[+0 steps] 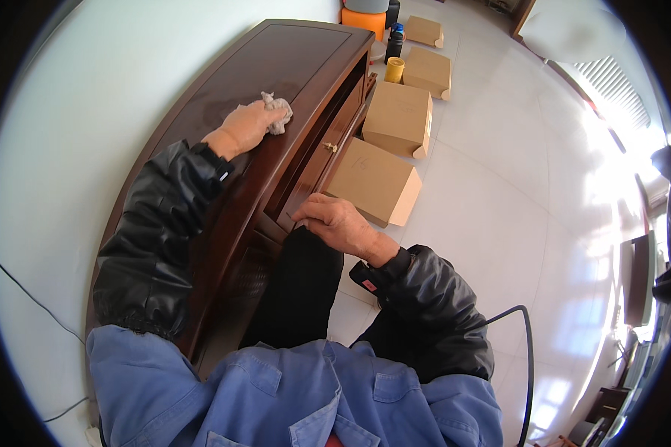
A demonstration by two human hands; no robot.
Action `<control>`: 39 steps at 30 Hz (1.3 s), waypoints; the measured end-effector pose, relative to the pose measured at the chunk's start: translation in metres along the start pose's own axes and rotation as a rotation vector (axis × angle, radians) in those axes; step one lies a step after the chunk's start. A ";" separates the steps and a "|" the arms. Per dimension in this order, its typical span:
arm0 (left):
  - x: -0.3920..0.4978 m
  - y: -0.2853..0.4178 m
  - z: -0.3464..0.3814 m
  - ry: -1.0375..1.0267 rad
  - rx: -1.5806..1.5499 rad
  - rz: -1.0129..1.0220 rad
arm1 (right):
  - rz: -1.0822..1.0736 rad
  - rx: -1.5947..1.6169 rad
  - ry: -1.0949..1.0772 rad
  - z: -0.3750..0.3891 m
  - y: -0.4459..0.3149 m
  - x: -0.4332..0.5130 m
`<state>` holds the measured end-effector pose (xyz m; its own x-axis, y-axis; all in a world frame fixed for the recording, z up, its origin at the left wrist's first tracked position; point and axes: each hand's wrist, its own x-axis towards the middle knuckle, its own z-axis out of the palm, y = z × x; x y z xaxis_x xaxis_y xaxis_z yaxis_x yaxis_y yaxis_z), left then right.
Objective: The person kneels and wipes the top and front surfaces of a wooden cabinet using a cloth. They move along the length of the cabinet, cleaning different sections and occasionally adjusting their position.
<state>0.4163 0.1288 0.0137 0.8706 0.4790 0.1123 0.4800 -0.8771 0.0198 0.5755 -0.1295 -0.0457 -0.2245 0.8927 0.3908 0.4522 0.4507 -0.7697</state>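
Observation:
My left hand [245, 127] is closed around a crumpled pale cloth [278, 113], which lies against the top of a dark red-brown wooden cabinet [291, 50]. Around the hand, parts of that glossy top look smeared or damp. My right hand [341, 223] is bent over my knee in black trousers [307, 279], close to the cabinet's front. Its thumb and forefinger come together; something small and pale shows below them, but I cannot tell whether it is held. A small brass-coloured knob [330, 147] sits on the cabinet's front, below a long open slot.
Cardboard boxes [374, 176] stand in a row on the tiled floor [481, 167] along the cabinet. Farther off are a yellow canister [394, 70], a dark bottle with a blue cap [395, 42] and an orange container [363, 23]. A black cable [528, 357] loops at my right.

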 end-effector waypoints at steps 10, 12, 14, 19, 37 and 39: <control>-0.178 -0.038 0.002 0.104 0.022 -0.133 | 0.057 -0.025 0.081 -0.023 -0.001 -0.035; -0.196 -0.069 -0.008 0.022 0.021 -0.340 | 0.095 -0.043 0.091 -0.030 -0.004 -0.044; -0.194 -0.085 -0.016 -0.013 -0.005 -0.407 | 0.100 -0.069 0.098 -0.037 -0.007 -0.051; -0.179 -0.028 -0.019 -0.045 -0.034 -0.166 | -0.017 -0.187 0.128 -0.052 -0.012 -0.060; -0.172 -0.023 -0.012 -0.019 0.074 -0.224 | -0.119 -0.130 -0.086 0.002 -0.031 -0.048; -0.217 0.012 -0.025 0.005 -0.016 -0.171 | -0.119 -0.114 -0.100 0.003 -0.034 -0.049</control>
<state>0.2309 0.0131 0.0145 0.7760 0.6209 0.1112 0.6190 -0.7835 0.0546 0.5686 -0.1885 -0.0396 -0.3642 0.8314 0.4198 0.5106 0.5552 -0.6566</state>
